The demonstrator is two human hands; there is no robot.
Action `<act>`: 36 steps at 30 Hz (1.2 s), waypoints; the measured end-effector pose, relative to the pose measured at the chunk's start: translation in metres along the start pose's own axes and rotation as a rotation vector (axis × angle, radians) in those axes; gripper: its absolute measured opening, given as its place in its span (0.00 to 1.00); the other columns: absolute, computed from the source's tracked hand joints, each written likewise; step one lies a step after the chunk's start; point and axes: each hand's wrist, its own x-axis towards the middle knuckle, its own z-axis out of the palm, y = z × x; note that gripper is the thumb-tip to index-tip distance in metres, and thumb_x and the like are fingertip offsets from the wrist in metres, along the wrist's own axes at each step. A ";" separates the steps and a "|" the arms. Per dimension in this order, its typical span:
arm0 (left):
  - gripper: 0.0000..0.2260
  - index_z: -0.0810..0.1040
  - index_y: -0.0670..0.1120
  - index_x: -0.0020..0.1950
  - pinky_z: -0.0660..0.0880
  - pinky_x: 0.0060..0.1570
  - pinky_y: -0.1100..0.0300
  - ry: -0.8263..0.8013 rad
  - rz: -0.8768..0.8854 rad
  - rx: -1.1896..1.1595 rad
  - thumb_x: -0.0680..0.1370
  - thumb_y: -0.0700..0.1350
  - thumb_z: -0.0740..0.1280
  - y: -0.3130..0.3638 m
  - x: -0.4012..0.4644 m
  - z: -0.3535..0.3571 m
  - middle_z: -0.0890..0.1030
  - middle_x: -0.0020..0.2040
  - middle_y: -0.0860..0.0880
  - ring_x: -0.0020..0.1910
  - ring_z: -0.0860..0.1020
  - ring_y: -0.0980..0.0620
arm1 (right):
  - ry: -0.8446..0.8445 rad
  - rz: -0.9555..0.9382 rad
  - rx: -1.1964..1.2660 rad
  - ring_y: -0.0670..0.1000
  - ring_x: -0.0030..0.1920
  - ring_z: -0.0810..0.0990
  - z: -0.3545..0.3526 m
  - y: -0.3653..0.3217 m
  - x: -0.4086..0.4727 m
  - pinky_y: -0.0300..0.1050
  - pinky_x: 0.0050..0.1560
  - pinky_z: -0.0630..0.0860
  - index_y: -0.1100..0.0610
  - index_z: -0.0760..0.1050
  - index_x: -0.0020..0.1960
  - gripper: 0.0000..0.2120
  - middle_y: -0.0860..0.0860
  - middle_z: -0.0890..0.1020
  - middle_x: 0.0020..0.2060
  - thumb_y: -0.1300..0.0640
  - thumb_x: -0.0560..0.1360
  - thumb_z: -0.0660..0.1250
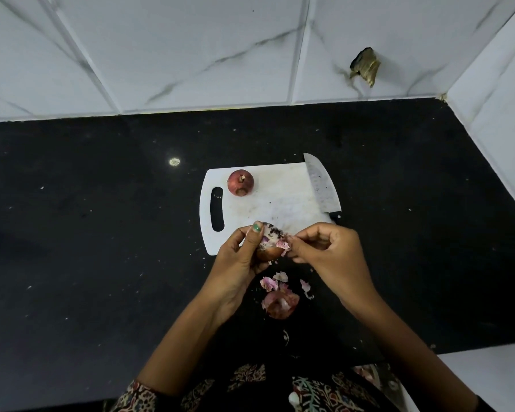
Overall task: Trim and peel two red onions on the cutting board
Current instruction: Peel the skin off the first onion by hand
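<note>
Meanwhile, a whole red onion (240,182) sits at ten o'clock on the white cutting board (280,200). The left hand (235,260) curls around a half-peeled onion (269,243) over the board's near edge; the right hand (324,251) pinches what seems its loose skin. Peels (280,301) lie at six o'clock (on the counter); a knife (321,185) lies at three.

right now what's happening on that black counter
A person is peeling a red onion by hand: the left hand grips it while the right hand pinches a strip of papery skin. Pink peel scraps lie on the black counter. A second, unpeeled red onion and a steel knife rest on the white cutting board.
</note>
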 end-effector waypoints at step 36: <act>0.13 0.77 0.42 0.49 0.75 0.33 0.66 0.051 -0.073 0.014 0.83 0.48 0.56 0.000 -0.004 0.008 0.82 0.41 0.46 0.36 0.80 0.56 | 0.005 -0.018 -0.186 0.51 0.33 0.82 -0.001 0.009 0.004 0.49 0.39 0.82 0.58 0.80 0.39 0.03 0.50 0.83 0.31 0.63 0.71 0.72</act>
